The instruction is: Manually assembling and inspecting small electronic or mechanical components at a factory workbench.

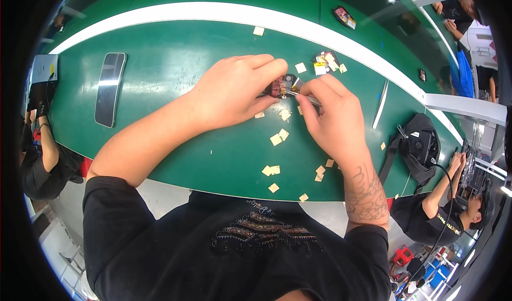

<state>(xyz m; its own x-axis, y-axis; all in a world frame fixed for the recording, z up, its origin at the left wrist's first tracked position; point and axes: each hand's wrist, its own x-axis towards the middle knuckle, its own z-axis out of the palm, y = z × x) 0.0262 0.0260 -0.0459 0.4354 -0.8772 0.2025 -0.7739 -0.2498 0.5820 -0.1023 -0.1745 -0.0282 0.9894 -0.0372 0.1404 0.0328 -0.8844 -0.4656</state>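
Steadying: your left hand [234,85] grasps the module [278,86], frame centre, likely to hold it still.
Tweezers [311,100]: one pair, pinched in your right hand [337,117], tips at the module, likely for finer reach.
Squares [276,139]: over a dozen, pale yellow, mainly centre to lower right; overlaps prevent an exact count.
Phone [111,90]: one, upper left.
Bag [420,143]: one, right side.
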